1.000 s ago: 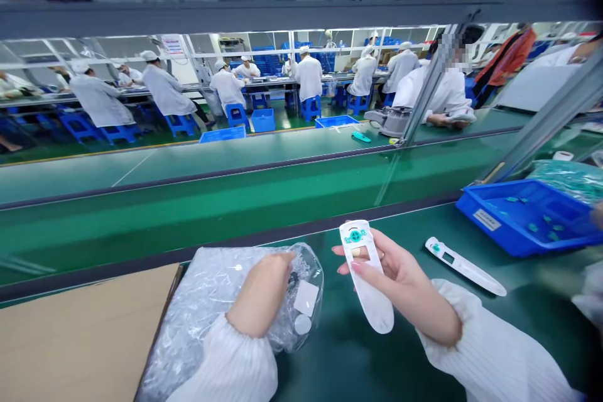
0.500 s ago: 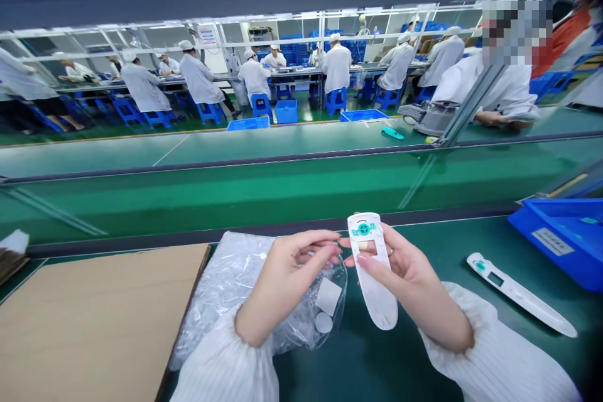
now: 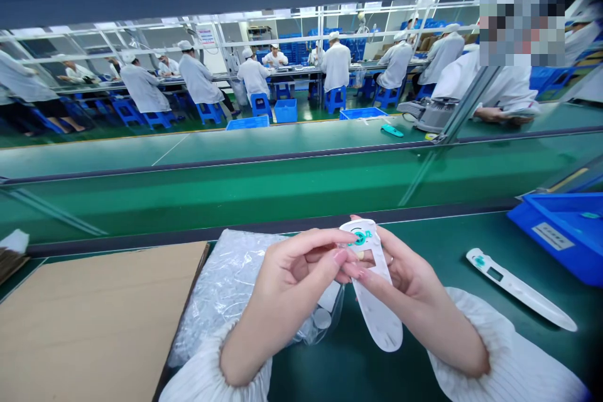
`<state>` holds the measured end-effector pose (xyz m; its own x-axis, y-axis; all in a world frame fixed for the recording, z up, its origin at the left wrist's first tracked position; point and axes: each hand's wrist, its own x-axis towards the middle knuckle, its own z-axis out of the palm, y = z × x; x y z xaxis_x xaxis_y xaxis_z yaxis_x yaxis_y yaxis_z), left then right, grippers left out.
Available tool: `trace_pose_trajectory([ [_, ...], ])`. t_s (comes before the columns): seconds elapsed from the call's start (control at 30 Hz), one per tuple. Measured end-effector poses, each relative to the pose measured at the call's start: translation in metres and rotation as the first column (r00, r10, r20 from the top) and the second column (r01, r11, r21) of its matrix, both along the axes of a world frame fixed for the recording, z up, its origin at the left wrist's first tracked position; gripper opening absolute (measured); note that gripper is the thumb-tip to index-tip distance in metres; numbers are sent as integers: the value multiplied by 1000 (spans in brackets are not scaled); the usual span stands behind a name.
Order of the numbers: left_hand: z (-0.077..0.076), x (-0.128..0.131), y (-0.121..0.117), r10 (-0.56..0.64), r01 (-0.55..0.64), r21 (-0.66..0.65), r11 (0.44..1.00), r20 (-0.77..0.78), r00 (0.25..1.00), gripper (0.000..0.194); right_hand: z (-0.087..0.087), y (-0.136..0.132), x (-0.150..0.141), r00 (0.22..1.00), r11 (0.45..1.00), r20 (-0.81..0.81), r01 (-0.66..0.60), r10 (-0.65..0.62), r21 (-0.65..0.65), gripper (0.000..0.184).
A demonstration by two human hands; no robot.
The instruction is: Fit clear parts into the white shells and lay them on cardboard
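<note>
My right hand holds a long white plastic device shell with a teal button pad near its top and a small rectangular window below that. My left hand meets it from the left, its fingertips pinched together right at the window; what they pinch is too small to make out. Under my left wrist lies a clear plastic bag of small white parts. A second white device of the same kind lies flat on the green mat to the right.
A brown cardboard sheet covers the mat at left. A blue parts bin stands at the right edge. Beyond a dark rail runs a green conveyor belt. Across it sits a person in white; more workers sit at benches farther back.
My left hand came out of the plastic bag and moved right to the device, fingertips now pinched at its window. The view swung left, so the blue bin slid toward the right edge.
</note>
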<state>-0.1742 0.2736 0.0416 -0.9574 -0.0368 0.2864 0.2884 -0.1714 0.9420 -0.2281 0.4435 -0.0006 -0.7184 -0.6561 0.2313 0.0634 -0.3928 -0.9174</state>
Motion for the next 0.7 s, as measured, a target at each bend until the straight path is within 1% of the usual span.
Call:
trace_pose_trajectory([
  [0.1, -2, -2, 0, 82, -83, -23, 996, -51, 995, 19, -2, -1, 1, 1000, 1000, 9, 4, -4, 10, 46],
  [0.2, -4, -2, 0, 223, -233, -57, 971, -145, 964, 18, -3, -1, 3, 999, 999, 31, 30, -31, 41, 49],
  [0.23, -5, -2, -1, 273, -296, -93, 951, -202, 941, 18, -3, -1, 4, 999, 998, 35, 37, -39, 49, 50],
  [0.3, -6, -2, -1, 345, -415, -181, 891, -322, 881, 17, -3, -1, 5, 999, 997, 33, 38, -40, 62, 51],
  [0.37, -8, -4, -2, 371, -493, -245, 834, -411, 833, 17, -3, 0, 5, 999, 997, 21, 30, -31, 75, 52],
  [0.53, -13, -4, 1, 392, -569, -316, 759, -477, 787, 22, -5, 1, 4, 999, 994, -26, 29, -27, 103, 52],
  [0.63, -15, -3, 4, 412, -642, -378, 667, -531, 740, 24, -9, 0, 3, 996, 992, -65, 66, -59, 111, 51],
  [0.7, -16, -3, 6, 392, -688, -401, 605, -602, 696, 25, -12, 0, 3, 988, 986, -129, 104, -88, 130, 51],
])
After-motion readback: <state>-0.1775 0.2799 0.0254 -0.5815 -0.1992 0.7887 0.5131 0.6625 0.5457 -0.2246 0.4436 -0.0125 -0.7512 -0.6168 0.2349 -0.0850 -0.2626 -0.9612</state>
